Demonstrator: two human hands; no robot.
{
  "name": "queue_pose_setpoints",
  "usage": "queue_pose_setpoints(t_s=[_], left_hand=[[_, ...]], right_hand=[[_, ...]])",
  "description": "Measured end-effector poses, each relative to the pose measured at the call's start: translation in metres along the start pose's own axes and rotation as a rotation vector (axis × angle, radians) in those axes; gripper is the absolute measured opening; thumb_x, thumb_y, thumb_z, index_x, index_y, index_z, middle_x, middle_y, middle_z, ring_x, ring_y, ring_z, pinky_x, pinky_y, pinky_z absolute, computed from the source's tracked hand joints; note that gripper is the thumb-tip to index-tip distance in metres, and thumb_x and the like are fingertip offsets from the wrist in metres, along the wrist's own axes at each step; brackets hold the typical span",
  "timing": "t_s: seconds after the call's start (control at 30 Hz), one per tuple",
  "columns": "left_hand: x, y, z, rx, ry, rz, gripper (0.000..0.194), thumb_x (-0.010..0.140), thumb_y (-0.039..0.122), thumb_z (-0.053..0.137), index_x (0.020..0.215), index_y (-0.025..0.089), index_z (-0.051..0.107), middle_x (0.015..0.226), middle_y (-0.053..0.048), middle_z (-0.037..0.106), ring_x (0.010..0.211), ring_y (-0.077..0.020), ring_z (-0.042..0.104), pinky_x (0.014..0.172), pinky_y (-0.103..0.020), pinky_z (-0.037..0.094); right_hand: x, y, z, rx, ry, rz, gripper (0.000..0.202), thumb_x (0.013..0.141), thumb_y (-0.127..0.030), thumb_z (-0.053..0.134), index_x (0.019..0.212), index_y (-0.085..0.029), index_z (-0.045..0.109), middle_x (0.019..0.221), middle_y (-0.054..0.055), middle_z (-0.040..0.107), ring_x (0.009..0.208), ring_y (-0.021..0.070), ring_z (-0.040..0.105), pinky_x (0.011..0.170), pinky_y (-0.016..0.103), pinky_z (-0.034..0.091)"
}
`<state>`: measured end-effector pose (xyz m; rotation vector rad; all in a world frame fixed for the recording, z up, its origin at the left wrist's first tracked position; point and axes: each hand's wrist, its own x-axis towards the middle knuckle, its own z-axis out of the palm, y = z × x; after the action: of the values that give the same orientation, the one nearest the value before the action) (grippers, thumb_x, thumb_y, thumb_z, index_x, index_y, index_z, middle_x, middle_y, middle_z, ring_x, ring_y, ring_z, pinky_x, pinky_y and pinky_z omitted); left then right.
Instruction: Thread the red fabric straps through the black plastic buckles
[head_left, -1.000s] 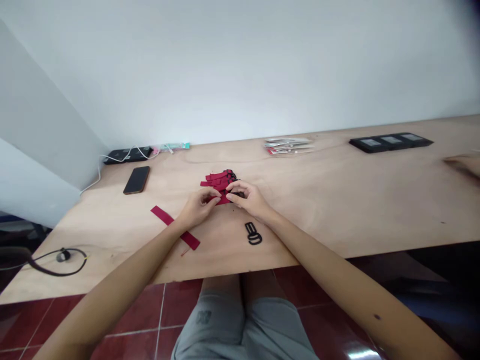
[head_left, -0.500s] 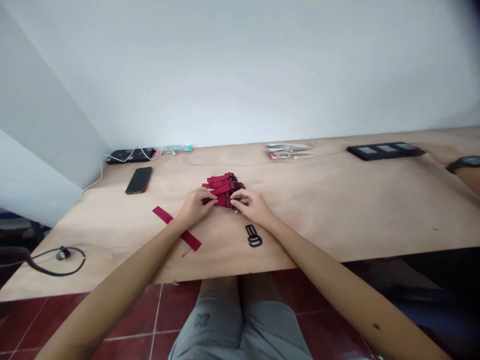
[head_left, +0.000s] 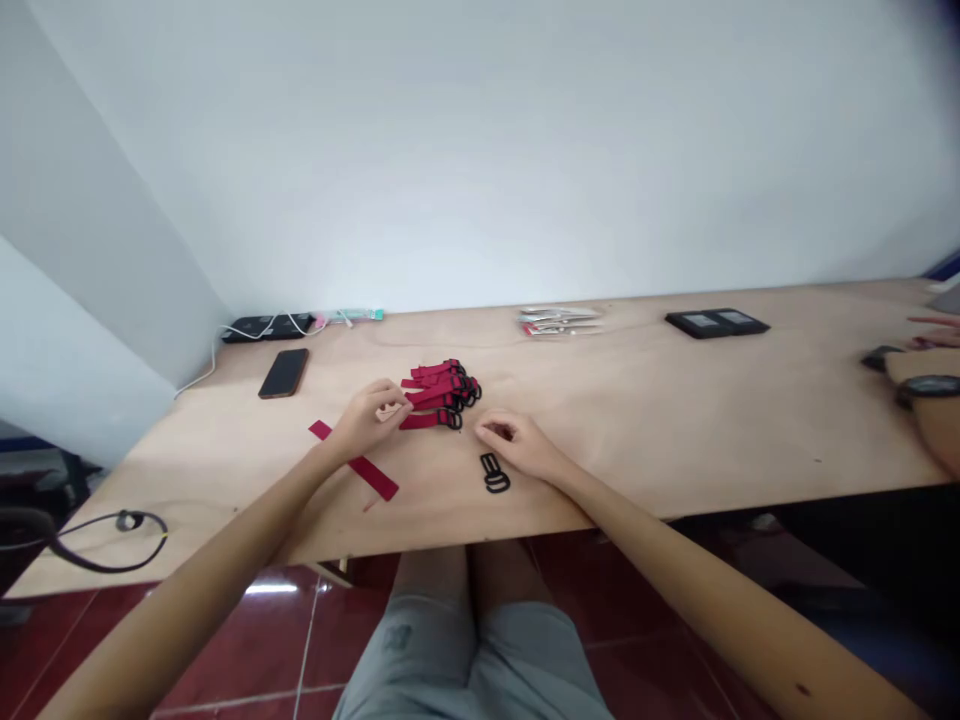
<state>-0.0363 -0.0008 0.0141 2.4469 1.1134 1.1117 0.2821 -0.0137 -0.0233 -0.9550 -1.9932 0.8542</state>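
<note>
Several dark red straps with black buckles lie in an overlapping bundle in the middle of the table. My left hand is at their left ends, thumb and forefinger pinched on a strap end. To the right of the bundle, apart from it, my right hand rests low over the wood with curled fingers; nothing shows in them. Just below that hand lie loose black buckle parts, a slotted slider and a hook. A separate flat red strap runs diagonally beneath my left wrist.
A phone lies at the left, before a black box with white cables. Flat packets and a black case stand along the wall. Another person's watch-wearing arm reaches in from the right. A black cable loops at the left.
My right hand has come off the buckles, moving right and down. My left hand has shifted slightly left. The front strap now lies spread below the others. The black case shows fewer panels.
</note>
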Motion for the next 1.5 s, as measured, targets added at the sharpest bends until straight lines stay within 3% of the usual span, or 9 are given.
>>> queue_pose_setpoints(t_s=[0.1,0.2,0.3,0.4,0.63,0.93,1.07,1.17,1.5], left_hand=[[-0.022,0.005,-0.027,-0.012,-0.133,0.013,0.018,0.104,0.031,0.063,0.096,0.021,0.076,0.100,-0.008,0.072,0.093,-0.0206,0.069,0.087,-0.036,0.058],[-0.052,0.011,-0.047,-0.069,-0.351,-0.028,0.015,0.099,0.032,0.070,0.111,0.027,0.078,0.126,-0.009,0.071,0.122,-0.0254,0.068,0.106,-0.042,0.058],[-0.076,0.018,-0.052,-0.083,-0.501,-0.107,0.039,0.097,0.032,0.072,0.137,0.034,0.070,0.154,-0.009,0.056,0.142,-0.0287,0.058,0.115,-0.046,0.055],[-0.086,0.021,-0.044,-0.061,-0.472,-0.173,0.033,0.106,0.031,0.058,0.136,0.034,0.070,0.154,-0.008,0.056,0.142,-0.0281,0.058,0.117,-0.049,0.054],[-0.081,0.012,-0.014,-0.031,-0.324,-0.085,0.026,0.103,0.028,0.061,0.127,0.027,0.070,0.138,-0.012,0.064,0.130,-0.0281,0.062,0.112,-0.048,0.056],[-0.056,0.021,0.014,0.064,-0.274,0.043,0.023,0.104,0.030,0.062,0.122,0.026,0.074,0.128,-0.011,0.068,0.129,-0.0284,0.060,0.115,-0.049,0.050],[-0.046,0.021,0.020,0.079,-0.283,0.080,0.019,0.104,0.030,0.061,0.113,0.024,0.077,0.119,-0.011,0.070,0.121,-0.0273,0.062,0.111,-0.048,0.051],[-0.041,0.022,0.022,0.062,-0.301,0.079,0.017,0.103,0.028,0.062,0.113,0.023,0.075,0.118,-0.010,0.071,0.118,-0.0272,0.062,0.108,-0.047,0.052],[-0.023,0.021,0.046,0.092,-0.266,0.054,0.015,0.104,0.029,0.061,0.114,0.023,0.071,0.115,-0.009,0.068,0.112,-0.0283,0.061,0.102,-0.046,0.052]], right_hand=[[-0.017,-0.001,-0.013,-0.008,-0.044,-0.038,0.026,0.105,-0.040,0.061,0.095,-0.022,0.078,0.103,0.008,0.078,0.096,0.0250,0.072,0.088,0.039,0.057],[-0.026,0.005,-0.017,-0.108,-0.073,-0.081,0.018,0.100,-0.037,0.069,0.110,-0.027,0.080,0.119,0.008,0.077,0.114,0.0278,0.070,0.106,0.045,0.053],[-0.026,0.010,-0.016,-0.163,-0.117,-0.095,0.021,0.096,-0.034,0.075,0.115,-0.028,0.080,0.125,0.009,0.074,0.123,0.0291,0.066,0.111,0.047,0.050],[-0.021,0.007,-0.014,-0.142,-0.152,-0.093,0.014,0.096,-0.029,0.073,0.107,-0.026,0.081,0.119,0.009,0.074,0.119,0.0278,0.067,0.110,0.047,0.050],[-0.011,0.011,-0.009,-0.138,-0.144,-0.090,0.010,0.092,-0.024,0.075,0.101,-0.026,0.078,0.112,0.007,0.073,0.114,0.0279,0.067,0.108,0.047,0.051],[0.009,0.006,0.002,0.001,-0.150,-0.083,0.021,0.098,-0.038,0.069,0.091,-0.022,0.080,0.106,0.009,0.074,0.105,0.0246,0.070,0.099,0.042,0.056],[0.009,0.009,-0.009,-0.046,-0.248,-0.107,0.025,0.088,-0.040,0.083,0.108,-0.025,0.081,0.126,0.010,0.071,0.123,0.0271,0.065,0.114,0.045,0.049],[0.008,0.012,-0.014,-0.088,-0.277,-0.094,0.028,0.090,-0.041,0.081,0.114,-0.027,0.079,0.131,0.009,0.069,0.129,0.0287,0.062,0.119,0.050,0.046],[0.015,0.007,-0.003,-0.056,-0.199,-0.093,0.028,0.090,-0.041,0.081,0.113,-0.026,0.079,0.120,0.009,0.076,0.116,0.0295,0.067,0.109,0.049,0.052]])
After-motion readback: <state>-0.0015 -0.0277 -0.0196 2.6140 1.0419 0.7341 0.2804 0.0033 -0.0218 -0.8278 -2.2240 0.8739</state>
